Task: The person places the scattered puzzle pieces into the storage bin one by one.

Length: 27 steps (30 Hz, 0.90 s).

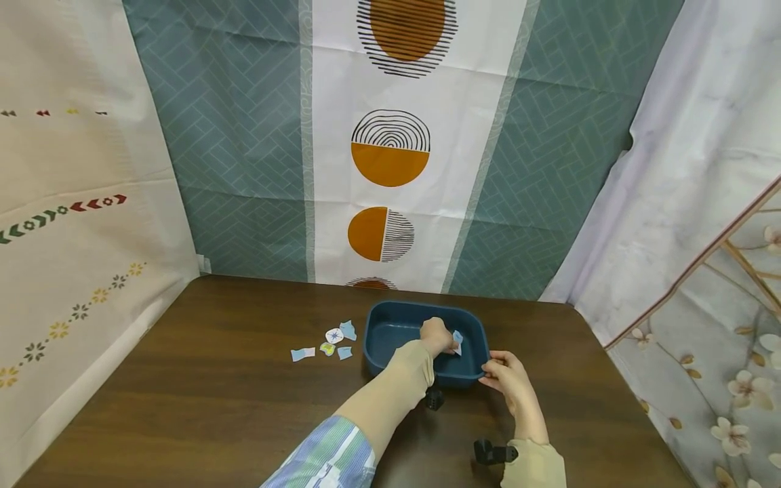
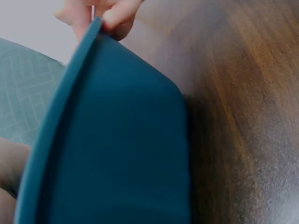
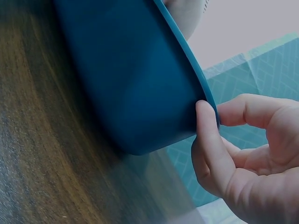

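Observation:
The left hand (image 1: 434, 336) reaches down inside a blue bin (image 1: 390, 339) and pinches a small light-blue and white piece (image 1: 457, 342) at its fingertips. With thumb and fingers the right hand (image 1: 511, 379) grips the bin's rim at the near right corner; the right wrist view shows this hand (image 3: 252, 149) on the bin (image 3: 135, 79) up close. In the left wrist view the bin's outer wall (image 2: 121, 121) hides most of the left hand (image 2: 11, 170), and the right hand (image 2: 105, 16) holds the rim at the top.
Several small flat pieces lie on the brown table (image 1: 232, 379) left of the bin, among them a white one with a blue star shape (image 1: 334, 335) and a yellow-green one (image 1: 327, 349). Patterned cloths (image 1: 244, 135) hang behind and at both sides.

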Tool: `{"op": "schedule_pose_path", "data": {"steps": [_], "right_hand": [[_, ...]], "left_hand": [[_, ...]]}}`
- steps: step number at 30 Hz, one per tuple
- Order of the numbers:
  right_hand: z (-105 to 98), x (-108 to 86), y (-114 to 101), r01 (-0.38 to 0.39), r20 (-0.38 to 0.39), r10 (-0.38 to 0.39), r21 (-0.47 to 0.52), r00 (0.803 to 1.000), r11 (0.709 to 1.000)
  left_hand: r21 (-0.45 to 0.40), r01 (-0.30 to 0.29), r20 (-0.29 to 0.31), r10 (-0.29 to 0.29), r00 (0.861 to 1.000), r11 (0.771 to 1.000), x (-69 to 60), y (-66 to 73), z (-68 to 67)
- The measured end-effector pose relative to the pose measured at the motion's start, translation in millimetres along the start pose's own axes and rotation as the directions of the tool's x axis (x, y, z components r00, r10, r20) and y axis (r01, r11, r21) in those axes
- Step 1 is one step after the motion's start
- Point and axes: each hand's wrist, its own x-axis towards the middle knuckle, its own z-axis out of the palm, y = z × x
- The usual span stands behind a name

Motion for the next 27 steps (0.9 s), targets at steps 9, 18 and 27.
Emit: {"op": "schedule_pose_path", "data": {"steps": [9, 18, 27], "right_hand": [[0.5, -2.9, 1.6, 0.002, 0.009, -0.002, -0.014, 1.0, 1.0], [1.0, -2.4, 0.2, 0.006, 0.009, -0.006, -0.017, 1.0, 1.0], [-0.4, 0.3, 1.0, 0.006, 0.02, -0.006, -0.006, 1.0, 1.0]], "left_hand": [[0.094, 0.004, -0.011, -0.003, 1.0, 0.996, 0.4, -3.9, 11.9], [0.068, 0.053, -0.045, -0.05, 0.998, 0.996, -2.6, -3.2, 12.5], [0.177, -0.064, 0.108, 0.045, 0.993, 0.982, -13.5, -4.0, -8.2]]}}
